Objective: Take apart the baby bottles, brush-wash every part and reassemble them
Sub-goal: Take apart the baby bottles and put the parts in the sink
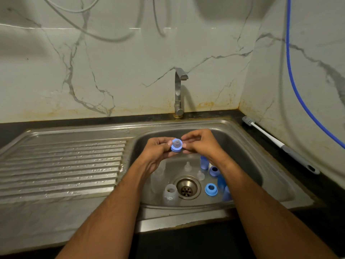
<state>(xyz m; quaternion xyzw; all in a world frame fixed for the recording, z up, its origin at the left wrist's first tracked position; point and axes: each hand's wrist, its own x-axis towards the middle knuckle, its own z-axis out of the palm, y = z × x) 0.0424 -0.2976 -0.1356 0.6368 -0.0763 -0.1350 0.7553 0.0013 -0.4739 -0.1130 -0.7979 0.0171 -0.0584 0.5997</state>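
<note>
Over the stainless steel sink basin (248, 146), the left hand (155, 152) curls its fingers around a blue plastic screw collar with a translucent silicone teat (176, 145) seated in it. The right hand (198, 143) pinches the collar's other side with thumb and fingertips.

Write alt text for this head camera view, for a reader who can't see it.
Over a steel sink, a person's left hand and right hand together hold a blue bottle collar with its teat. Below lie loose bottles, teats and another blue collar around the drain. A bottle brush rests on the counter at right; the tap is off.
</note>
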